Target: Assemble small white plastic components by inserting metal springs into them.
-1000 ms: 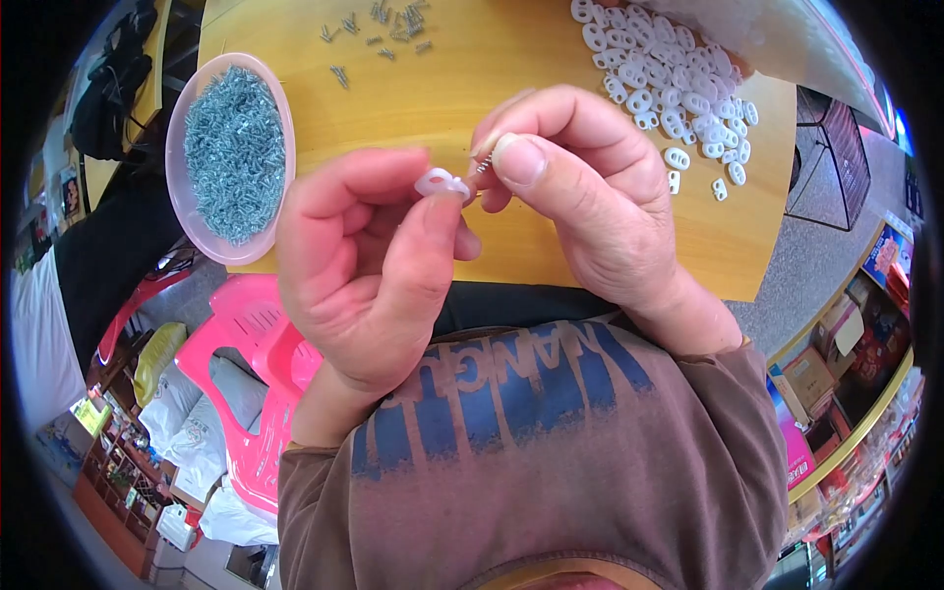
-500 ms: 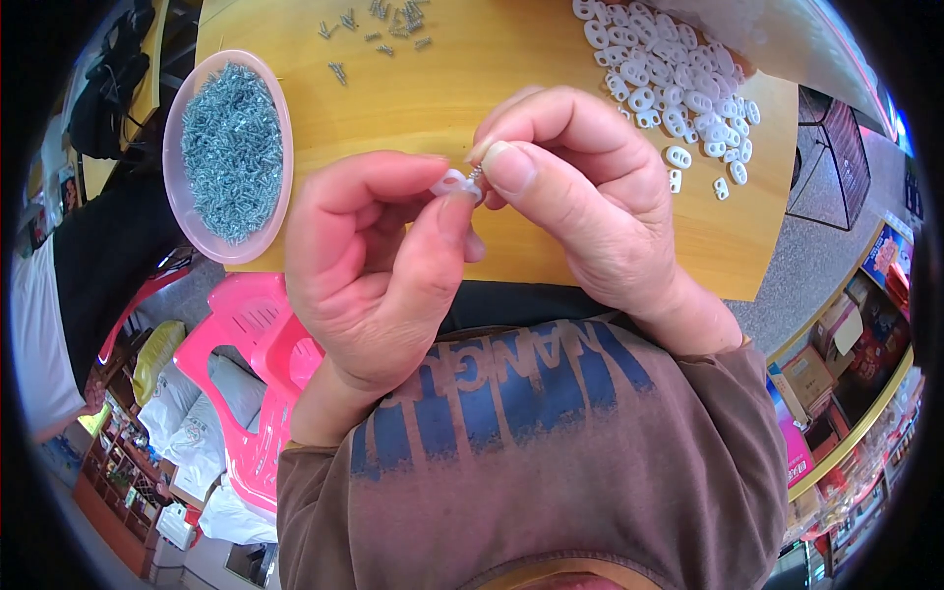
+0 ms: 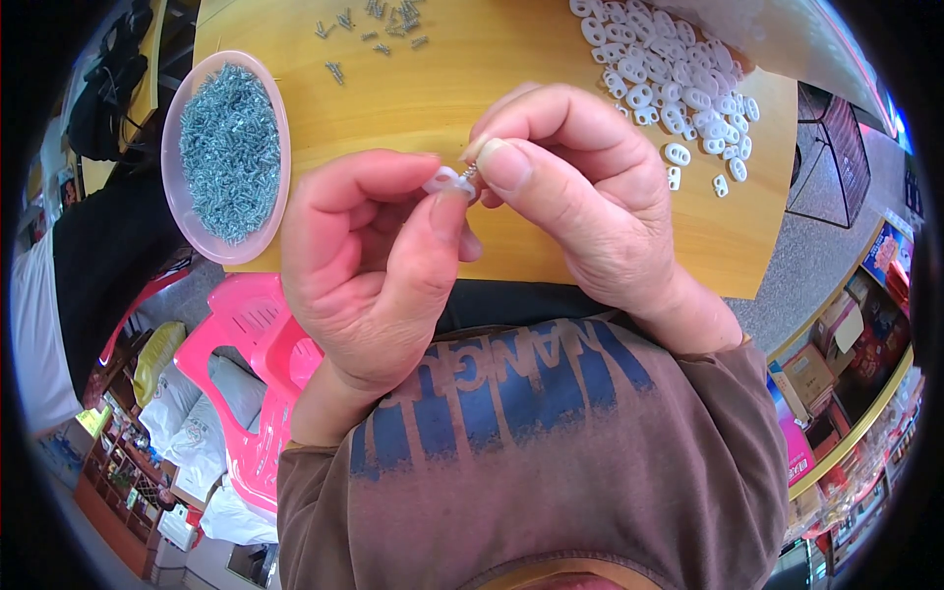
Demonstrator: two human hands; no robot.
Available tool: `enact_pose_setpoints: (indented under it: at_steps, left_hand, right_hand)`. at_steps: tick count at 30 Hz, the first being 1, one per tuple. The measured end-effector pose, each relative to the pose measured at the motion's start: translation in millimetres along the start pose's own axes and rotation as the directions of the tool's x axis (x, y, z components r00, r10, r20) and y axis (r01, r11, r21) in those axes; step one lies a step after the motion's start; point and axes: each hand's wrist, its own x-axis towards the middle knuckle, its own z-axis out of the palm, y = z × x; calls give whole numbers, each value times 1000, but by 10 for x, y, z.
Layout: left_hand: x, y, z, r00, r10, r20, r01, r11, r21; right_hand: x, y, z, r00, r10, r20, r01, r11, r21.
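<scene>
My left hand [image 3: 379, 256] pinches a white plastic oval piece [image 3: 444, 181] with holes between thumb and forefinger. In a pinch of thumb and forefinger, my right hand [image 3: 580, 187] holds a small coiled metal spring [image 3: 470, 170]. The spring's end meets the right side of the white piece; how deep it sits is hidden by the fingertips. Both hands are over the table's near half. Toward the back right lies a heap of similar white oval pieces [image 3: 678, 84], most with two holes.
A pink oval bowl [image 3: 287, 162] full of small metal pieces [image 3: 231, 152] stands on the table [image 3: 472, 59] at left. Several loose metal pieces [image 3: 382, 22] lie at the back. Pink plastic chairs [image 3: 231, 344] stand beside me at left; a shelf [image 3: 836, 364] with boxes is at right.
Both hands have shifted very slightly left together, keeping the white piece and the spring against each other. The grips look the same.
</scene>
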Motion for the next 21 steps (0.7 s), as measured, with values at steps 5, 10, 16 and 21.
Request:
enact_pose_setpoints:
  at_steps: [5, 10, 16, 21]
  left_hand:
    - [1, -12, -3, 1000, 11, 1, -11, 1000, 16]
    - [-9, -14, -3, 1000, -4, -5, 4, 1000, 13]
    - [-16, 26, 12, 999, -47, -15, 47, 999, 16]
    - [-24, 30, 10, 998, -62, -25, 62, 998, 2]
  right_hand:
    - [2, 4, 2, 1000, -6, 17, 6, 1000, 8]
    - [-2, 46, -32, 993, -117, 30, 121, 969, -217]
    - [-2, 74, -43, 977, -207, 52, 213, 931, -295]
    - [11, 69, -62, 961, -261, 94, 277, 889, -364]
